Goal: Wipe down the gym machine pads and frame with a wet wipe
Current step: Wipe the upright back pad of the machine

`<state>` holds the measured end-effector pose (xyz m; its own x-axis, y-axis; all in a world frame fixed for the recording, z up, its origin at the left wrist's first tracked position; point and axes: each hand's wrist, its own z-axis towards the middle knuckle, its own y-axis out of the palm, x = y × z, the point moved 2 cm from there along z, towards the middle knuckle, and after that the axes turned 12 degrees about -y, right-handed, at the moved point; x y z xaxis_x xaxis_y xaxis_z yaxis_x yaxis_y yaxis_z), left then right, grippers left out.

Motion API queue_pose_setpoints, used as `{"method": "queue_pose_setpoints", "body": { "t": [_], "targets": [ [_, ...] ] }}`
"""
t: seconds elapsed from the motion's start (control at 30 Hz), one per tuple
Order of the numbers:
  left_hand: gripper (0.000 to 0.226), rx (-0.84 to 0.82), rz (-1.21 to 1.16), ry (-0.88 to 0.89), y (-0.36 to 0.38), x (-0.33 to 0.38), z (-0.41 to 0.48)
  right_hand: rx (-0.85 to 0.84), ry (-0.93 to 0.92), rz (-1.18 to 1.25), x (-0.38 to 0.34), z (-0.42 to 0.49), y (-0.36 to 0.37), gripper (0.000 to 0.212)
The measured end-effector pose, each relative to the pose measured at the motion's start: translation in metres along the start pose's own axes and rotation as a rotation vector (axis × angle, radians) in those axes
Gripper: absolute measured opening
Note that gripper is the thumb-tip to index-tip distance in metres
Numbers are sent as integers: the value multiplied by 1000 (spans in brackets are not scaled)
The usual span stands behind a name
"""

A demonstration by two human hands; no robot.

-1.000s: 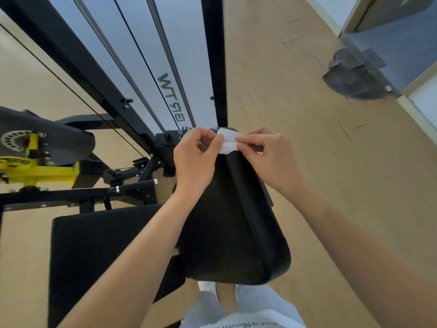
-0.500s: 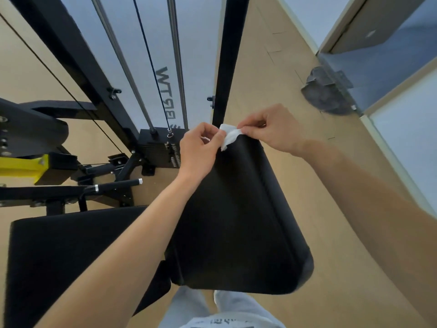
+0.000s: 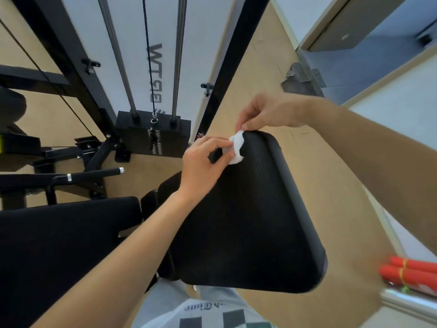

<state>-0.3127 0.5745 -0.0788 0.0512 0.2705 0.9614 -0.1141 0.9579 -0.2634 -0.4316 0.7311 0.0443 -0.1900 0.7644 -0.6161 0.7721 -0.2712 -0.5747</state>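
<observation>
Only readable bit is the big grey lettering [image 3: 156, 74] on the white panel [image 3: 163, 17] of the gym machine [image 3: 227, 67]. It runs sideways and looks like "BPTW". The shirt print [image 3: 204, 306] is upside down and too blurry to read.

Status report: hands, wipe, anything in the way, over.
Left hand and right hand both pinching the wet wipe. Wipe bunched at far corner of the black pad. Nothing blocking the pad.

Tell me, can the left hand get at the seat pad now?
Probably yes. The left hand pinches the wipe on the back pad; the seat pad lies bare below its forearm.
</observation>
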Motion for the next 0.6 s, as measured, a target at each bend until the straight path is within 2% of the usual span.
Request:
{"method": "queue_pose_setpoints", "body": {
  "t": [0.23,0.43,0.6],
  "targets": [
    [26,75,-3,-63,-5,-32,-4,-254,44,-104,-13,46,8,14],
    [28,-5,90,157,-9,-54,-15,-367,87,-166,-7,79,27,12],
    [27,28,81,79,-17,-84,-25,-474,146,-198,-5,110,47,14]
  ]
}}
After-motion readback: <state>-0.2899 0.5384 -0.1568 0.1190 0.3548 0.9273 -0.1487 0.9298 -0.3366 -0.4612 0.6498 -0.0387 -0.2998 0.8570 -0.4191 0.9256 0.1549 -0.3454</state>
